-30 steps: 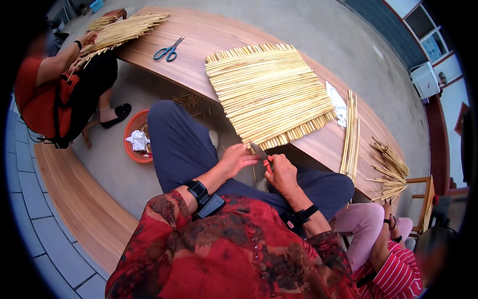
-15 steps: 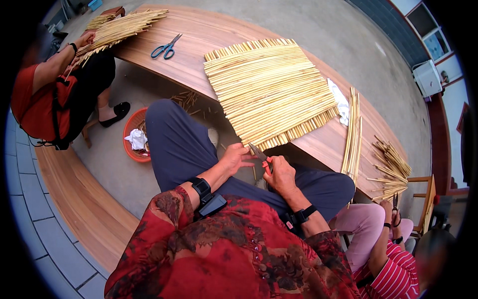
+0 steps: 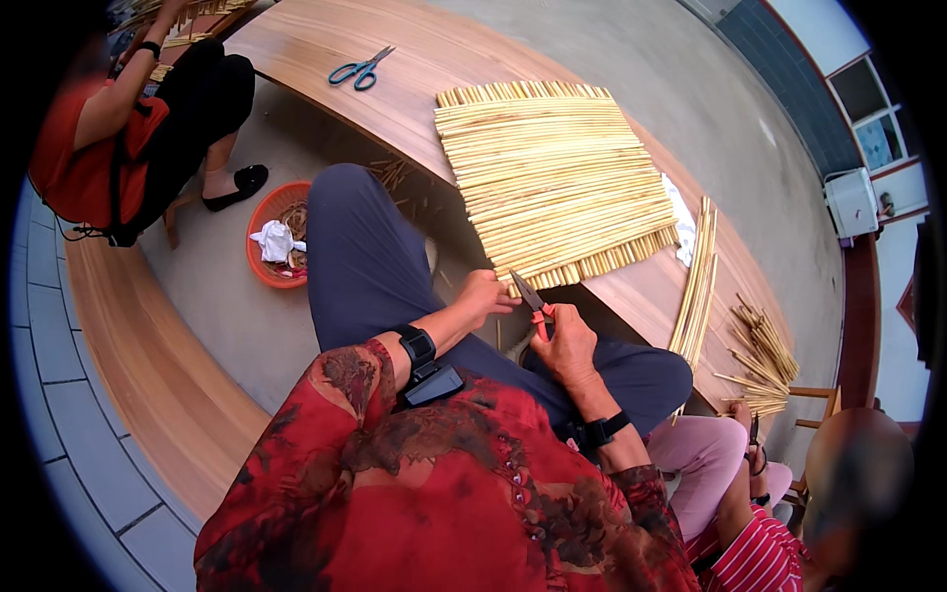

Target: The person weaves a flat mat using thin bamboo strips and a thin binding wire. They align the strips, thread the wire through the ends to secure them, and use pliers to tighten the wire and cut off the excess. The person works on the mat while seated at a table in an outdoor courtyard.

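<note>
A mat of pale yellow reed stalks [image 3: 562,178] lies on the wooden table, its near edge jutting toward my lap. At the mat's near left corner, my left hand [image 3: 481,298] has its fingertips closed on the stalk ends. My right hand [image 3: 567,345] is wrapped around red-handled shears [image 3: 533,301] with dark, pointed blades. The blade tips are up against the same corner, close to my left fingertips. Just what lies between the blades is too small to make out.
Blue-handled scissors [image 3: 361,69] lie on the wooden table [image 3: 434,49]. Right of the mat are a white cloth [image 3: 681,217], long stalks [image 3: 696,286] and a loose stalk bundle [image 3: 764,355]. An orange basket [image 3: 258,237] stands on the floor. One person sits at each side.
My view has shifted slightly. The left fingers have drawn in on the mat's corner, and the shears remain beside it. The person on the left has raised an arm.
</note>
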### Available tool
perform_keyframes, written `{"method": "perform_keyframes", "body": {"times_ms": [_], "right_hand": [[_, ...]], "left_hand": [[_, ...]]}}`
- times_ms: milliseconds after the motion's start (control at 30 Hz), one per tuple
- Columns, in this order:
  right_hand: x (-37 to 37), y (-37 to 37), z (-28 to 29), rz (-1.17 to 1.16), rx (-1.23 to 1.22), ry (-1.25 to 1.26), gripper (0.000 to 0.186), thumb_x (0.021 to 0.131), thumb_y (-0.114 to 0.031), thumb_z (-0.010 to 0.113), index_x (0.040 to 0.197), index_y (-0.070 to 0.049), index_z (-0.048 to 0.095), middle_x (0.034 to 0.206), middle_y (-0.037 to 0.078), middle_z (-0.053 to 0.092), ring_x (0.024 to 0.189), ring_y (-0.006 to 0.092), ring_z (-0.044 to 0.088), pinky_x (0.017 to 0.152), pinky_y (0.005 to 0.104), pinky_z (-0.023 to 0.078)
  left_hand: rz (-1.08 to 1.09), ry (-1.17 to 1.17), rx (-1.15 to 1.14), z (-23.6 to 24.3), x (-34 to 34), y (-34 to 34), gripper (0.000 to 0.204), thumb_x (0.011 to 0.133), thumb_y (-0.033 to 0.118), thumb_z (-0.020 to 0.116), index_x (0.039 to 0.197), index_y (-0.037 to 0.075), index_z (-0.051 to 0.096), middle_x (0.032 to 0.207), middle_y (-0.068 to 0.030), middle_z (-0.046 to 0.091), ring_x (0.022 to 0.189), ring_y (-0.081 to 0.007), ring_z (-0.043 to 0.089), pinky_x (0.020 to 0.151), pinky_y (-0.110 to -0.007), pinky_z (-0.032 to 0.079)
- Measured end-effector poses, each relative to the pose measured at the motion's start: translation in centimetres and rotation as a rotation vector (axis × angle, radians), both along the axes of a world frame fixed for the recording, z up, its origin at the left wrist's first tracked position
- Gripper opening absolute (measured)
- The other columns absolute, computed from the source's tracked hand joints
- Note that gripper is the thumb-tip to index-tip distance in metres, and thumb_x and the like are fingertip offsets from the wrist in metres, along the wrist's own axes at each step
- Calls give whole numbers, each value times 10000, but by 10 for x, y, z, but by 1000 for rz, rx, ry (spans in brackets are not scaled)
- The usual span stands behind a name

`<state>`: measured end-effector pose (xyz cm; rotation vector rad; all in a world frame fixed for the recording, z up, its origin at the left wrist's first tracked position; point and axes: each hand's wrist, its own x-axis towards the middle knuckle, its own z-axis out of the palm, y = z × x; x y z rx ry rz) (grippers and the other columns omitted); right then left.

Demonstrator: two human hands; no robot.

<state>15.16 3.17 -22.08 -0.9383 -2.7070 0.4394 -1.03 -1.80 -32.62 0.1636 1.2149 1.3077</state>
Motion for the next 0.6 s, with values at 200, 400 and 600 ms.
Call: {"method": "perform_keyframes", "body": {"times_ms": [200,400,600], "right_hand": [[-14,52,41,-153,-23,448,276,713,-91,695,925,-45,525,732,86,561,608,231,568,560,353,461],[-10,44,57,-108,-74,240,341,696,-137,684,989,-56,529,774,74,604,696,244,622,630,359,485],[11,50,43,-265,-309,226,314,713,-161,652,980,-39,541,856,103,656,756,247,641,680,326,485]], "left_hand": [[-41,-75,67,29,-3,-4,254,931,128,527,1140,-15,553,1056,-147,648,949,-288,662,812,-403,533],[-18,-56,53,22,-17,-4,255,942,99,469,1166,-6,531,1102,-189,623,1022,-330,624,856,-493,490],[-77,-25,-88,33,-17,2,255,940,116,468,1166,7,513,1170,-180,577,1101,-351,574,889,-519,452]]}}
